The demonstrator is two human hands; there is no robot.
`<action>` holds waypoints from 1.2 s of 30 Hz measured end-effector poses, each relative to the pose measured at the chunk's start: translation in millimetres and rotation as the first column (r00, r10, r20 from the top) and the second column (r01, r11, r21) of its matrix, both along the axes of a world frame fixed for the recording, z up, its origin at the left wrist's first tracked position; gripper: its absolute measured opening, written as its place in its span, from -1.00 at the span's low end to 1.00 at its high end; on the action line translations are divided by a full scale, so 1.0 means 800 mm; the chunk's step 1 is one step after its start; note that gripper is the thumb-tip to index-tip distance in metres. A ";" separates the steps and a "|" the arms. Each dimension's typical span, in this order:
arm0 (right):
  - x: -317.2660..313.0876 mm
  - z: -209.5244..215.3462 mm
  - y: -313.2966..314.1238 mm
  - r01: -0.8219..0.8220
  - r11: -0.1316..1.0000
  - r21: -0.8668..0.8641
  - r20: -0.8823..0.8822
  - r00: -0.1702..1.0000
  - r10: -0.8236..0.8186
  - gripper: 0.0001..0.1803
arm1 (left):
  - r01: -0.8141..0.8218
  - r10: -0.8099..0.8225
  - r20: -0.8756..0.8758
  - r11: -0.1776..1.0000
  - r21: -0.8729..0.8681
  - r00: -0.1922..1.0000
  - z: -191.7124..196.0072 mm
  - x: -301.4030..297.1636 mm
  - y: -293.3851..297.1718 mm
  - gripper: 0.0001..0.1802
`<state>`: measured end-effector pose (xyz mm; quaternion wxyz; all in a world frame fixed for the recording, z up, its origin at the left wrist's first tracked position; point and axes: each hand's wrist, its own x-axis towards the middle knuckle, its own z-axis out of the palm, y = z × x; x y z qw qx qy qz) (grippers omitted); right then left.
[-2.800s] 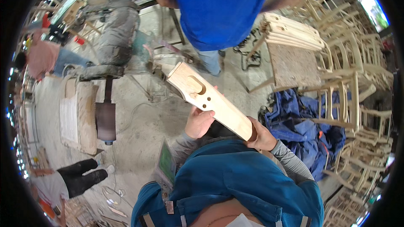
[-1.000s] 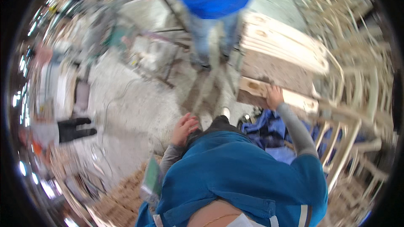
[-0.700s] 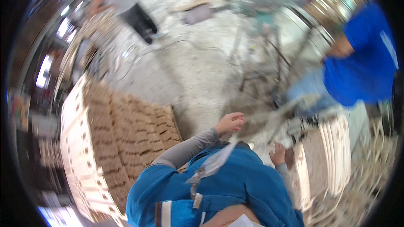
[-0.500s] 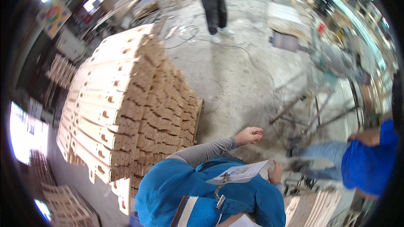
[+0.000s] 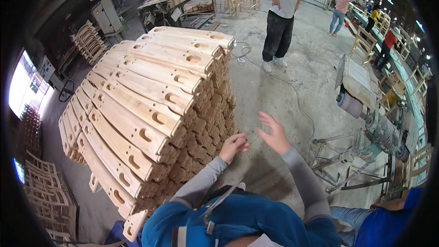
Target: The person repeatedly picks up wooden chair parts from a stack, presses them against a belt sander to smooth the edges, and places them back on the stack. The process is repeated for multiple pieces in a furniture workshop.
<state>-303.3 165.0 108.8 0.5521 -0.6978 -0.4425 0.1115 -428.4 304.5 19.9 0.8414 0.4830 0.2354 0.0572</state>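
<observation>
My left hand (image 5: 234, 147) is closed beside the near right side of a tall stack of pale wooden slats (image 5: 137, 105). Its fingers are curled in, so anything small inside them is hidden. My right hand (image 5: 273, 133) is held up a little to the right, fingers stretched out and nothing in it. The two hands are close but apart, both over the concrete floor. The slats are curved, with oval slots and small round holes near their ends, and lie side by side in many layers.
At right stands a belt sanding machine (image 5: 350, 105) on a metal frame (image 5: 338, 160). A person in blue (image 5: 393, 222) is at the lower right; another in dark trousers (image 5: 278, 32) stands ahead. A cable (image 5: 297, 93) crosses the floor. More slats (image 5: 89, 41) and wooden chairs (image 5: 247, 2) are farther off.
The view has turned, bringing the slat stack's top further into sight. My right hand has come up from low beside my body and opened near the left. The hanging sheet is out of sight.
</observation>
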 end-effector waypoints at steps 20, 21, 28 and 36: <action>0.065 0.067 0.292 0.187 0.929 0.319 0.280 0.918 -0.281 -0.25 | -0.110 0.126 0.173 0.988 -0.104 0.977 0.034 -0.007 0.006 -0.75; 0.059 0.069 0.291 0.184 0.927 0.327 0.276 0.919 -0.280 -0.23 | -0.079 0.095 0.220 0.994 -0.080 0.971 0.030 -0.003 0.019 -0.73; 0.047 0.074 0.157 0.089 0.995 0.033 0.274 0.957 -0.095 -0.23 | -0.211 0.186 0.565 0.977 -0.020 0.804 0.070 0.014 0.065 -0.42; 0.027 0.064 -0.117 -0.048 0.995 0.083 -0.212 0.975 0.065 -0.18 | -0.251 0.474 0.501 0.857 -0.450 0.724 0.127 0.049 0.071 -0.30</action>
